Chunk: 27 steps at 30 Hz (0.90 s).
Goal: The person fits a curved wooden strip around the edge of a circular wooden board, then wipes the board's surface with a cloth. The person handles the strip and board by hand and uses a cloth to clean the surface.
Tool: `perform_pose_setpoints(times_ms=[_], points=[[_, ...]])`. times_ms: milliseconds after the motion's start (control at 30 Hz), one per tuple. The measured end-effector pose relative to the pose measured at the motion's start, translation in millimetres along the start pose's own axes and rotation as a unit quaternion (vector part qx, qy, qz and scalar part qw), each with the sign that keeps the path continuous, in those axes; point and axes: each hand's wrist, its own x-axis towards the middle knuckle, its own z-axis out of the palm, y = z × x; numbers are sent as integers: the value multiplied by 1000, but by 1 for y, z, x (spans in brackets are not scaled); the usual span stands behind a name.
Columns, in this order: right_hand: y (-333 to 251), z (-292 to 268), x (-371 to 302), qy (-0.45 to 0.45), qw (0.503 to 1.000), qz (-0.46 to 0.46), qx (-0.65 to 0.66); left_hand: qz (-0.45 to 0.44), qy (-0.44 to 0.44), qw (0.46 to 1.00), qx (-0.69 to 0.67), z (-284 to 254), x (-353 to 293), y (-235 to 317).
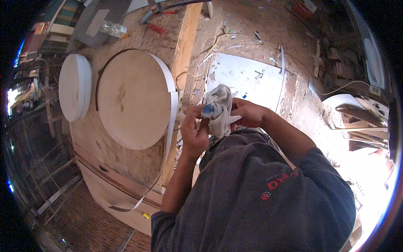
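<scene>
In front of my body, both hands grip a bunched whitish cloth [221,101] with a blue patch on its left side. My left hand [195,132] pinches it near the blue patch, fingers bent. From the other side my right hand [250,113] closes on it, with part of its fingers hidden behind the folds. To the left of my hands, a large round wooden board [134,101] lies on a worktable [136,166]. A white edging strip [168,145] runs along its right side and trails loosely toward the table's near edge.
A smaller white-edged round piece [72,87] is at the far left. Behind lie a clear plastic bottle [113,29] and a red object [157,29]. Scraps litter a white panel [247,75] on the floor. A small yellow object [145,216] sits near the table's front edge.
</scene>
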Motion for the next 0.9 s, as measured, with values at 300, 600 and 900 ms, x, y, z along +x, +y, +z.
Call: perform_pose_setpoints(times_ms=[300,600,900], points=[[0,-6,8,189,979,-67,15,-16,42,984,-171,7,5,-6],[5,-89,-12,400,896,-168,-98,-80,26,925,-371,-16,1,-6],[27,-148,-24,611,518,-78,-593,-96,-139,894,-415,-33,6,23]])
